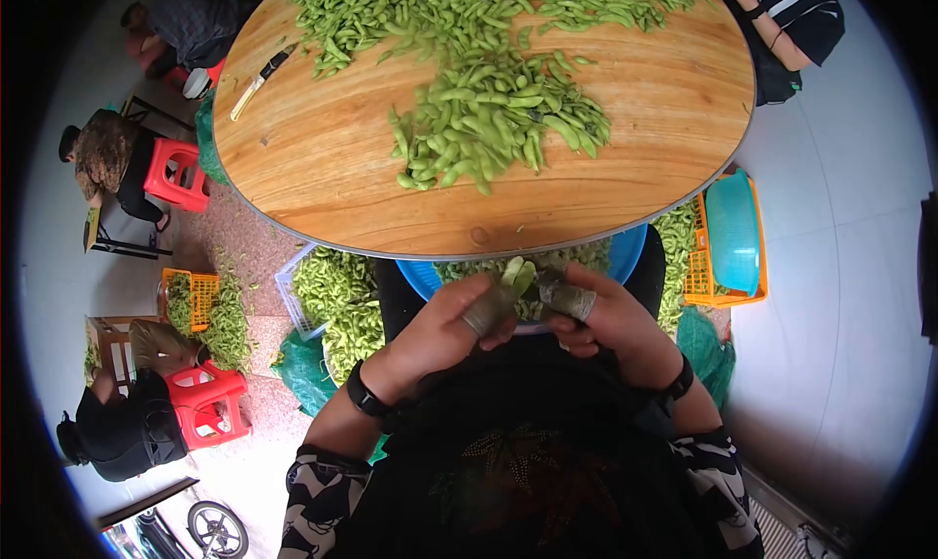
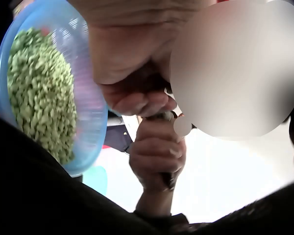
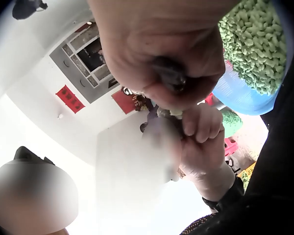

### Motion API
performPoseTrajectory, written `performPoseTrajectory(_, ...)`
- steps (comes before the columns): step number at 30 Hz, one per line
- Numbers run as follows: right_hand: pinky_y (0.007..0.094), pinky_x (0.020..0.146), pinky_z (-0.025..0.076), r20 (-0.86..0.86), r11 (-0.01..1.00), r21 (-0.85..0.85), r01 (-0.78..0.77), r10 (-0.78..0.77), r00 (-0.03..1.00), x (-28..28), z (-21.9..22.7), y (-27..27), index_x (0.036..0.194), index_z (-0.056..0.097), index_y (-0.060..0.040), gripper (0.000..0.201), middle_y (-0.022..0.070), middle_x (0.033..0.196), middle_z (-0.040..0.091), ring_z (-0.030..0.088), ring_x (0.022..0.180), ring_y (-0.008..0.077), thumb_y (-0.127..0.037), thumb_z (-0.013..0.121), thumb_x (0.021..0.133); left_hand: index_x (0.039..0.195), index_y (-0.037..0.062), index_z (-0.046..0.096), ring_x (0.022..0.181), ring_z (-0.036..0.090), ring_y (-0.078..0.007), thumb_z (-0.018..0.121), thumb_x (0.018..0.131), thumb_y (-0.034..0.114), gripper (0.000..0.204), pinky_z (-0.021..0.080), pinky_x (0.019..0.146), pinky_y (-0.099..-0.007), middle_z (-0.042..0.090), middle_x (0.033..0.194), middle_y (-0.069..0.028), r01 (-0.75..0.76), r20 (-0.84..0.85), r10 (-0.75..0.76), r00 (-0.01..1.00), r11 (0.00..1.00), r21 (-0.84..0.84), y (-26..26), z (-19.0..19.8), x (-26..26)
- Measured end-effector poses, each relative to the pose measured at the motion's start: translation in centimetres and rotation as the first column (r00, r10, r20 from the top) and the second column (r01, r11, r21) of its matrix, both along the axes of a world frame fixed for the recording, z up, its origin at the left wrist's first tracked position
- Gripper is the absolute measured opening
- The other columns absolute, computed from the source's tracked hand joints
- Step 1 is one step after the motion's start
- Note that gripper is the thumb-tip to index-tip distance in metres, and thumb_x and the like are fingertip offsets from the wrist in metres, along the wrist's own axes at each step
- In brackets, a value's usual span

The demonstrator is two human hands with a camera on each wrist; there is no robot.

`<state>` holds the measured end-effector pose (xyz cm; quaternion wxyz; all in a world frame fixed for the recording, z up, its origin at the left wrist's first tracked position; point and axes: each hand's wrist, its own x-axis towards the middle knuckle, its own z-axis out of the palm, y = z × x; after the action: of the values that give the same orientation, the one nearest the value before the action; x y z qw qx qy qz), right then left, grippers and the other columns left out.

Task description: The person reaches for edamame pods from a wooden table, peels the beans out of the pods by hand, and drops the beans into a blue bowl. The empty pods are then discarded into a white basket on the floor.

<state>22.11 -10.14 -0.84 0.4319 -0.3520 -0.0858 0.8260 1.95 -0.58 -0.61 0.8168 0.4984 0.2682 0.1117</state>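
My left hand (image 1: 454, 315), its thumb wrapped in grey tape, pinches a green soybean pod (image 1: 516, 274) just below the table edge. Close beside it, my right hand (image 1: 606, 315) also has tape round the thumb. Its fingers curl round a dark-handled tool (image 3: 170, 74), whose rounded end shows in the right wrist view; the working end is hidden between the hands. Under both hands sits a blue basin (image 2: 5, 63) holding many shelled green beans (image 2: 41, 93). A heap of unshelled pods (image 1: 489, 119) lies on the wooden table (image 1: 322, 188) in front.
A knife (image 1: 262, 82) with a pale handle lies at the table's left. Pods fill a white crate (image 1: 285, 287) left of the basin. An orange crate (image 1: 699, 266) with a teal basket (image 1: 733, 236) stands right. People sit on red stools (image 1: 210, 403) at the left.
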Motion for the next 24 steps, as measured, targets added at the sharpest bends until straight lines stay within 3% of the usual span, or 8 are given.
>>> performPoseTrajectory(1, 0.0286, 0.054, 0.042, 0.487, 0.922, 0.387, 0.022, -0.225, 0.844, -0.6, -2.0, 0.1, 0.119, 0.053, -0.0082, 0.029, 0.0036, 0.077, 0.054, 0.053, 0.062, 0.0145, -0.015, 0.056, 0.090, 0.090, 0.0015, 0.053, 0.064, 0.054, -0.0183, 0.050, 0.094, 0.010, 0.010, 0.045, 0.059, -0.0308, 0.055, 0.073, -0.0074, 0.082, -0.080, -0.062, 0.995, 0.954, 0.289, 0.1, 0.0, 0.0)
performPoseTrajectory(2, 0.0333, 0.060, 0.048, 0.706, 0.723, 0.670, -0.170, -0.550, 0.447, -0.9, -3.3, 0.1, 0.117, 0.055, -0.0053, 0.034, 0.0074, 0.080, 0.058, 0.060, 0.069, 0.0212, -0.016, 0.063, 0.086, 0.093, 0.0002, 0.052, 0.067, 0.059, -0.0243, 0.051, 0.090, 0.005, 0.006, 0.047, 0.062, -0.0341, 0.058, 0.076, -0.0117, 0.177, -0.175, -0.096, 0.980, 0.820, 0.545, 0.1, 0.0, 0.0)
performPoseTrajectory(3, 0.0333, 0.060, 0.048, 0.706, 0.723, 0.670, -0.169, -0.549, 0.447, -1.1, -2.6, 0.3, 0.117, 0.055, -0.0053, 0.034, 0.0074, 0.080, 0.058, 0.060, 0.069, 0.0212, -0.016, 0.063, 0.086, 0.093, 0.0002, 0.052, 0.067, 0.059, -0.0243, 0.051, 0.090, 0.005, 0.006, 0.047, 0.062, -0.0341, 0.058, 0.076, -0.0117, 0.178, -0.175, -0.096, 0.980, 0.820, 0.544, -0.1, -0.1, 0.0)
performPoseTrajectory(5, 0.0404, 0.074, 0.051, 0.782, 0.686, 0.584, -0.433, -0.618, 0.077, -1.2, -0.3, 0.8, 0.109, 0.058, -0.0007, 0.042, 0.0150, 0.090, 0.061, 0.063, 0.085, 0.0346, -0.015, 0.074, 0.074, 0.095, -0.0003, 0.051, 0.072, 0.060, -0.0295, 0.052, 0.088, 0.005, 0.008, 0.047, 0.065, -0.0358, 0.058, 0.078, -0.0156, 0.185, -0.149, -0.116, 0.982, 0.751, 0.634, -0.4, -0.5, 0.0)
performPoseTrajectory(15, 0.0475, 0.063, 0.048, 0.884, 0.710, 0.360, -0.605, -0.467, -0.022, -2.7, -2.6, 0.5, 0.088, 0.057, 0.0002, 0.027, 0.0194, 0.076, 0.057, 0.059, 0.073, 0.0403, -0.011, 0.071, 0.068, 0.099, -0.0014, 0.051, 0.084, 0.059, -0.0439, 0.050, 0.086, 0.005, 0.015, 0.047, 0.069, -0.0439, 0.060, 0.086, -0.0247, 0.356, -0.299, -0.208, 0.931, 0.699, 0.620, -1.1, -0.6, -1.5)
performPoseTrajectory(18, 0.0465, 0.062, 0.050, 0.852, 0.725, 0.375, -0.577, -0.515, -0.092, -2.6, -2.8, 0.5, 0.090, 0.057, 0.0005, 0.026, 0.0201, 0.080, 0.059, 0.060, 0.072, 0.0403, -0.005, 0.067, 0.066, 0.097, -0.0011, 0.053, 0.079, 0.060, -0.0451, 0.053, 0.088, 0.009, 0.014, 0.047, 0.064, -0.0451, 0.061, 0.080, -0.0251, 0.284, -0.330, -0.065, 0.942, 0.681, 0.675, -1.4, -1.3, -1.7)
performPoseTrajectory(20, 0.0453, 0.060, 0.050, 0.855, 0.759, 0.317, -0.569, -0.488, -0.175, -1.9, -2.8, 0.2, 0.088, 0.057, 0.0001, 0.022, 0.0197, 0.082, 0.059, 0.061, 0.071, 0.0388, -0.008, 0.066, 0.070, 0.089, -0.0008, 0.056, 0.072, 0.059, -0.0458, 0.057, 0.088, 0.011, 0.012, 0.048, 0.059, -0.0453, 0.060, 0.072, -0.0245, 0.150, -0.350, 0.237, 0.906, 0.593, 0.791, -1.2, -1.7, -1.8)
performPoseTrajectory(24, 0.0433, 0.064, 0.053, 0.808, 0.783, 0.300, -0.544, -0.512, -0.292, -2.1, -0.8, -0.6, 0.096, 0.059, 0.0002, 0.026, 0.0195, 0.089, 0.062, 0.063, 0.078, 0.0385, -0.003, 0.067, 0.072, 0.081, -0.0008, 0.057, 0.066, 0.058, -0.0452, 0.061, 0.088, 0.014, 0.017, 0.047, 0.056, -0.0446, 0.058, 0.066, -0.0235, 0.103, -0.327, 0.333, 0.885, 0.545, 0.832, -1.0, -1.2, -2.0)
